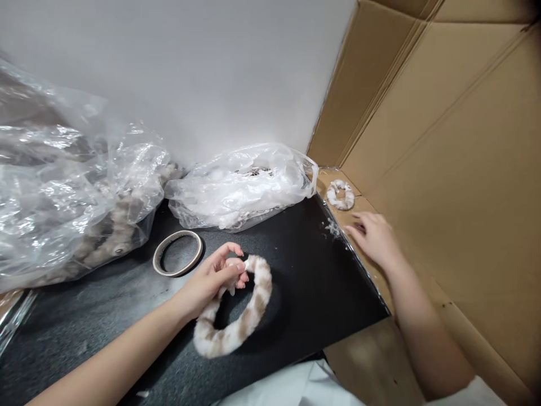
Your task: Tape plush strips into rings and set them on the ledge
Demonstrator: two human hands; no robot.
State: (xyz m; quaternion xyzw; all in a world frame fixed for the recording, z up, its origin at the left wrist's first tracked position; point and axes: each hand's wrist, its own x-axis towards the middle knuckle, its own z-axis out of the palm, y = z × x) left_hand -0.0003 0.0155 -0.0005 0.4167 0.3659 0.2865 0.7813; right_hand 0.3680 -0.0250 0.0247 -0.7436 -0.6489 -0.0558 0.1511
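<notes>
My left hand [226,270] pinches the upper part of a fluffy white and brown ring [258,293], which hangs over the dark table. A small white piece sticks out beneath its fingers. My right hand [374,237] is beyond the table's right edge, over the cardboard, its thumb and fingers apart and nothing visible between them. Just above it lies a smaller fluffy white ring [340,195] on the cardboard. A tape-like beige ring [177,254] rests on the table left of my left hand.
A large clear bag [84,214] of fluffy brown-grey pieces fills the left. A white plastic bag [245,186] lies at the back of the black table [313,282]. Bits of fluff [332,227] sit at its right edge, beside a tall cardboard wall [443,141].
</notes>
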